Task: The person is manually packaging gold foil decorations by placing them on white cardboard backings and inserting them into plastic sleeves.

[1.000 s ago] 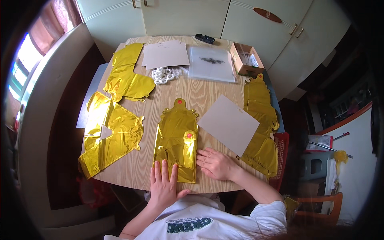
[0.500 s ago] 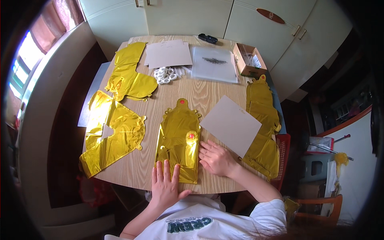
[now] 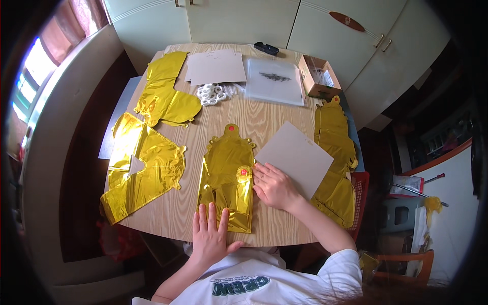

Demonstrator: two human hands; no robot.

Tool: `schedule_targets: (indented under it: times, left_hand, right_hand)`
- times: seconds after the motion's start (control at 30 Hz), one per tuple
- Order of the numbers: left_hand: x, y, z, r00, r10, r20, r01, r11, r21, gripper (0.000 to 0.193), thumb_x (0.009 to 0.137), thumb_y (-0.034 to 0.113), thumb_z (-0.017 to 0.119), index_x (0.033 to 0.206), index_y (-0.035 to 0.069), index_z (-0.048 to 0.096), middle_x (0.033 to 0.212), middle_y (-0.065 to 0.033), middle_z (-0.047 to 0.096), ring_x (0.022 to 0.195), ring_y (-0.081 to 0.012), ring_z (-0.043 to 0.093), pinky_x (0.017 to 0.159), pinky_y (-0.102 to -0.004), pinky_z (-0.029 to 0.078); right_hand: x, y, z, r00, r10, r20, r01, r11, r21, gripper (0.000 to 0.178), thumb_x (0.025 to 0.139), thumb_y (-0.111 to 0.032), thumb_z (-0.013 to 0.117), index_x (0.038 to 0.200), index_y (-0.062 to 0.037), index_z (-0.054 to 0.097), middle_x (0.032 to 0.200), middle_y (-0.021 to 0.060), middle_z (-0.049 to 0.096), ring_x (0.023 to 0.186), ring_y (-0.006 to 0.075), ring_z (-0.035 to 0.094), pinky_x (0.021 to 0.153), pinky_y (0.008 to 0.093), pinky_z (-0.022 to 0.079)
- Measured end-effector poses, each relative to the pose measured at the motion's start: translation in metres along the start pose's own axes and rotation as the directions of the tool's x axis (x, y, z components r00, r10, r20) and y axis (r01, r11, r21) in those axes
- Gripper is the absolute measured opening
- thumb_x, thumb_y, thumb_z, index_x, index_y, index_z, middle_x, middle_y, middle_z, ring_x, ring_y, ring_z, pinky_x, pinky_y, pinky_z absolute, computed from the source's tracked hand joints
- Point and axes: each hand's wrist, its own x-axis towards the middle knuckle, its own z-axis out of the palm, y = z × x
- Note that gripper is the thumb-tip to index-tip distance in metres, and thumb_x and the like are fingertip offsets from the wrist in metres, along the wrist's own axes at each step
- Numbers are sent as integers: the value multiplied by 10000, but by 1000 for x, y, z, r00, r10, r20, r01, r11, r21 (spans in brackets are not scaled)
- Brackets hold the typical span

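Note:
A folded gold foil balloon [image 3: 223,175] lies flat in front of me, with a red dot on its top tab and another on a folded-over tab at its right side. My left hand [image 3: 209,238] is spread flat, its fingers on the balloon's lower left end and its thumb near the table edge. Along the balloon's right edge rests my right hand [image 3: 274,187], open with fingers stretched out, the fingertips at the foil. A light grey card [image 3: 297,155] lies just beyond the right hand, turned at an angle.
More gold foil balloons lie at the left [image 3: 145,173], far left [image 3: 168,94] and right [image 3: 334,162] of the wooden table [image 3: 277,229]. Behind are white tape rolls [image 3: 209,94], stacked cards [image 3: 216,67], clear plastic bags [image 3: 274,84], a cardboard box [image 3: 319,76] and a black object [image 3: 266,49].
My right hand has slid a little away from me along the balloon's right edge. My left hand stays in place on the foil.

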Motion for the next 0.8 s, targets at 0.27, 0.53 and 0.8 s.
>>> schedule_targets:
  times: [0.27,0.53,0.8]
  left_hand:
    - [-1,1,1,1000,-3,-2,3,1000,0,991,777,750,526,1437,23,399,1481,-340,282,1396,-531,198,1129,-606,161]
    - [1,1,-3,1000,-5,16,5,1000,25,997,793,770,482,1474,52,364,1493,-319,285,1400,-529,193,1139,-594,144]
    - [36,1,5,999,-28,-44,27,999,-28,992,823,768,439,1482,34,335,1497,-333,267,1405,-532,184,1144,-582,144]
  right_hand:
    - [16,19,7,999,42,-12,-43,998,-55,362,926,-259,544,1189,-46,675,1260,73,646,1318,263,476,1139,447,307]
    - [28,47,-11,969,228,92,-220,971,-91,535,949,-411,539,1418,-159,487,1497,49,433,1455,293,250,1174,540,175]
    - [8,113,-77,535,793,290,-705,609,-365,1168,637,-687,747,1544,-207,187,1601,163,137,1448,406,185,1145,619,178]
